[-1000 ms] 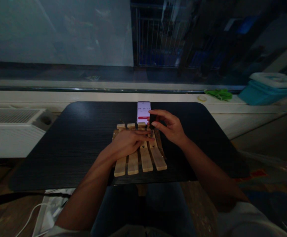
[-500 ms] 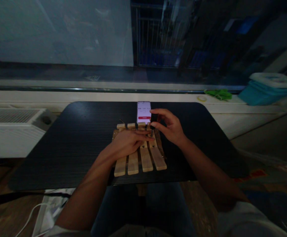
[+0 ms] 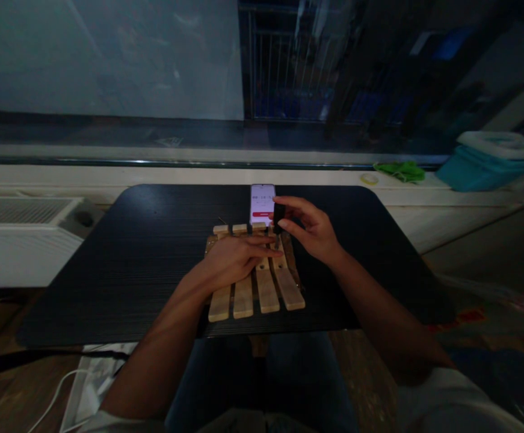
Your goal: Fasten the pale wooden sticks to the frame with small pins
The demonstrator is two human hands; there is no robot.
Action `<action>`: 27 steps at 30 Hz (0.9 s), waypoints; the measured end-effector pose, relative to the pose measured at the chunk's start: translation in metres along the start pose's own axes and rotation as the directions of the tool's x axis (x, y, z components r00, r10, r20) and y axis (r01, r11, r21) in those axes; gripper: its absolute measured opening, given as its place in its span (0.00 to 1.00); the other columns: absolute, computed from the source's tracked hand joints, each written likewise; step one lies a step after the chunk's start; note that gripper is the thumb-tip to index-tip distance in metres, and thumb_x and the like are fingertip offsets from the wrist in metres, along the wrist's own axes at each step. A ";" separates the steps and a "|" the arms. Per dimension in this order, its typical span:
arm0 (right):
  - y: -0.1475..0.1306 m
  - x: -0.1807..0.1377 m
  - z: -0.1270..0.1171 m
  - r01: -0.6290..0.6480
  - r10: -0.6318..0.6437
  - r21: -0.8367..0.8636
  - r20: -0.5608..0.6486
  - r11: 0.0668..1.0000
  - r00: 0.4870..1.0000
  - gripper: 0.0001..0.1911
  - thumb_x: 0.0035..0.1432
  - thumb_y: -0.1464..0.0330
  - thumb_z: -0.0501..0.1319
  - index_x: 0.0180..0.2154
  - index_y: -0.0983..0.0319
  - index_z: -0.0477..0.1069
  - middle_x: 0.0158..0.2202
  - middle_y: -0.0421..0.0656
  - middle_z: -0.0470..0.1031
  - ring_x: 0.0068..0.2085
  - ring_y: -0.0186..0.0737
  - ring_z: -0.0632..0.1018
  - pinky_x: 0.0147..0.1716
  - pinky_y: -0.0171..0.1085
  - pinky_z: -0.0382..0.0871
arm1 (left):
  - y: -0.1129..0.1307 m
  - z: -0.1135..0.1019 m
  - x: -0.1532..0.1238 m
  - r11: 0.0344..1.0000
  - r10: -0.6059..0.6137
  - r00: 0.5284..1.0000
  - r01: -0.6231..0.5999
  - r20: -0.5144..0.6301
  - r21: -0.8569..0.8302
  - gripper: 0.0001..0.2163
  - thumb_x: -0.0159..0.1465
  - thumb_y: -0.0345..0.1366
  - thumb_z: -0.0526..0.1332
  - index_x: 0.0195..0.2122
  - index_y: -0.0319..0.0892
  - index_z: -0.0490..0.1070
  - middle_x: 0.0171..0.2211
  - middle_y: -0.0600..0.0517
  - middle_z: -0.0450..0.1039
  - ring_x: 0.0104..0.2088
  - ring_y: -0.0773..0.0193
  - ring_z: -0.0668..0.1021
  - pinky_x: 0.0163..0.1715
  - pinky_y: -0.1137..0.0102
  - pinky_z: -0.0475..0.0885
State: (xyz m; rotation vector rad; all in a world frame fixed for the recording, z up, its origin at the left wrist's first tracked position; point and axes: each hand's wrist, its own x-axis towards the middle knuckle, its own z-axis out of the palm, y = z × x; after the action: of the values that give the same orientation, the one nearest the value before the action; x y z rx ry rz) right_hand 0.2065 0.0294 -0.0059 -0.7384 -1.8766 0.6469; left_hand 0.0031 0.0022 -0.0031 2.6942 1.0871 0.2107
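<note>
A wooden slat rack [image 3: 262, 288] of several pale strips lies on the black table [image 3: 153, 258] in front of me. My left hand [image 3: 237, 260] rests flat on the slats, fingers stretched out toward the right. My right hand [image 3: 309, 231] hovers just above the rack's far right corner, pinching a small dark object [image 3: 278, 218] between thumb and fingers. A lit phone [image 3: 262, 204] with a white and red screen stands just behind the rack.
A white radiator [image 3: 18, 240] sits to the left. On the window ledge are a green cloth [image 3: 399, 172], a tape roll [image 3: 369, 178] and a teal lidded box [image 3: 491, 159]. A white cable [image 3: 58, 394] lies on the floor at lower left.
My right hand dipped toward the rack's far right corner and has lifted again with the small dark object between its fingers. My left hand has stayed on the slats.
</note>
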 end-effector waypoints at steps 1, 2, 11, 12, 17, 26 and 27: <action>0.000 0.000 0.000 -0.001 0.001 -0.004 -0.003 1.000 1.000 0.18 0.58 0.62 0.61 0.51 0.52 0.70 0.44 0.40 0.76 0.40 0.38 0.76 0.40 0.42 0.75 | 0.000 0.000 0.000 1.000 -0.004 1.000 0.004 0.004 0.002 0.21 0.66 0.28 0.52 0.55 0.58 0.69 0.60 0.58 0.65 0.56 0.59 0.72 0.51 0.62 0.71; 0.000 0.000 0.000 -0.002 0.002 -0.006 -0.004 1.000 1.000 0.18 0.58 0.62 0.61 0.51 0.52 0.70 0.44 0.40 0.76 0.39 0.38 0.76 0.40 0.42 0.74 | 0.001 -0.001 0.000 1.000 -0.006 1.000 0.006 0.007 0.003 0.21 0.66 0.27 0.52 0.55 0.58 0.69 0.60 0.59 0.65 0.56 0.59 0.72 0.52 0.62 0.71; -0.001 0.001 0.002 0.033 -0.033 0.014 -0.013 0.999 0.999 0.17 0.57 0.61 0.62 0.49 0.52 0.70 0.44 0.39 0.77 0.39 0.37 0.76 0.39 0.41 0.74 | 0.002 -0.001 0.000 1.000 -0.010 1.000 0.010 0.005 0.008 0.27 0.60 0.21 0.51 0.53 0.58 0.70 0.60 0.63 0.63 0.57 0.61 0.72 0.53 0.64 0.70; -0.001 0.001 0.003 0.032 -0.032 0.013 -0.013 0.999 0.999 0.17 0.57 0.61 0.62 0.49 0.52 0.70 0.44 0.39 0.77 0.39 0.37 0.76 0.40 0.41 0.74 | 0.002 -0.001 0.000 1.000 -0.011 1.000 0.011 0.004 0.006 0.27 0.59 0.21 0.51 0.54 0.58 0.70 0.60 0.63 0.63 0.57 0.61 0.72 0.52 0.64 0.71; -0.002 0.002 0.003 0.033 -0.033 -0.002 -0.025 0.999 0.999 0.17 0.57 0.61 0.62 0.48 0.52 0.70 0.45 0.39 0.76 0.39 0.37 0.77 0.39 0.42 0.75 | 0.000 0.000 0.000 1.000 0.000 1.000 0.000 -0.005 -0.009 0.28 0.59 0.21 0.51 0.54 0.58 0.70 0.60 0.62 0.63 0.57 0.60 0.72 0.53 0.63 0.70; -0.004 -0.001 -0.002 0.031 -0.035 0.068 0.059 0.997 0.998 0.18 0.61 0.65 0.58 0.53 0.53 0.66 0.48 0.42 0.75 0.47 0.38 0.77 0.48 0.43 0.74 | -0.001 0.001 0.000 1.000 0.010 1.000 -0.010 -0.022 -0.022 0.26 0.59 0.21 0.51 0.53 0.55 0.72 0.60 0.60 0.65 0.57 0.59 0.72 0.53 0.63 0.70; -0.005 -0.001 -0.002 0.021 -0.026 0.080 0.060 0.997 0.998 0.18 0.61 0.65 0.58 0.53 0.53 0.66 0.48 0.41 0.75 0.47 0.38 0.78 0.48 0.42 0.74 | -0.001 0.001 0.000 1.000 0.012 1.000 -0.012 -0.022 -0.026 0.26 0.59 0.21 0.51 0.53 0.55 0.71 0.60 0.60 0.64 0.57 0.60 0.71 0.53 0.63 0.70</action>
State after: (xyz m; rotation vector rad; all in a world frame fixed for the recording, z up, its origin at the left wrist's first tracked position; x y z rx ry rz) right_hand 0.2078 0.0254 -0.0025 -0.6507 -1.9013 0.7316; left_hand 0.0029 0.0026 -0.0043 2.6817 1.0668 0.2557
